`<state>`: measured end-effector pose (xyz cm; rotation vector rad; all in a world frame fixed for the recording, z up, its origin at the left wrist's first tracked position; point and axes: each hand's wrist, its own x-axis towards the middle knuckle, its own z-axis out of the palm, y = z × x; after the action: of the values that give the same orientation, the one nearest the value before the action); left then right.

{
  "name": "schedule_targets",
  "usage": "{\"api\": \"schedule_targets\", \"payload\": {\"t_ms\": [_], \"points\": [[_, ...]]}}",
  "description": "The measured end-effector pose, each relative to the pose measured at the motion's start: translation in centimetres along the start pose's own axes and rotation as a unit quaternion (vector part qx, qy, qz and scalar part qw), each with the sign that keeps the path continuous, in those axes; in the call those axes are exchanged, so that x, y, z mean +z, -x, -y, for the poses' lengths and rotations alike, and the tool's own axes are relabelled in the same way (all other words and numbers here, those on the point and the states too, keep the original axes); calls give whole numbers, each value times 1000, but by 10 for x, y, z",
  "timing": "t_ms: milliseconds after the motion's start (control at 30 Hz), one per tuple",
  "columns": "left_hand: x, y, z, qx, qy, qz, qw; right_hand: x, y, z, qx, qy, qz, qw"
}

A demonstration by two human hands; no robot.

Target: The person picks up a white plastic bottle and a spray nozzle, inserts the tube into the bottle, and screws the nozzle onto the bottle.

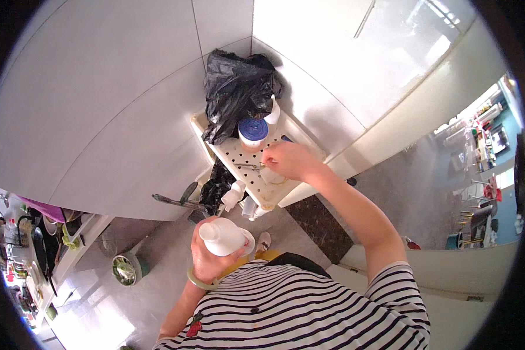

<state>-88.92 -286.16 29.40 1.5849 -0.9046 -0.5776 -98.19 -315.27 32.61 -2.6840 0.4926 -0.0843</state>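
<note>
Bottle of white plastic (224,238) is gripped by the left hand (205,259) at seven o'clock, best kept steady; whether anything is held by the right hand (290,160), curled over the perforated tray (237,173) at two o'clock, cannot be told.

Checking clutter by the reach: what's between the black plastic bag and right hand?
Head view: a blue-lidded tub, with a white bottle beside it, between the black plastic bag and right hand.

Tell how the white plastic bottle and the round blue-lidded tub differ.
The white plastic bottle is in the left hand; the round blue-lidded tub sits on the cream perforated rack. The bottle has a narrow white top; the tub, a broad blue lid. Both are rounded.
</note>
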Motion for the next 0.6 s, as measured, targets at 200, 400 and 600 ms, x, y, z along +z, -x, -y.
{"api": "schedule_targets", "payload": {"t_ms": [200,400,600], "points": [[3,-7,0,12,-33,-39,999,60,-31,5,-48,154,4,987],[3,-23,-22,9,45,-57,997,76,-32,-4,-37,169,-10,985],[1,-46,-16,24,78,-53,995,41,-25,8,8,65,-69,995]]}}
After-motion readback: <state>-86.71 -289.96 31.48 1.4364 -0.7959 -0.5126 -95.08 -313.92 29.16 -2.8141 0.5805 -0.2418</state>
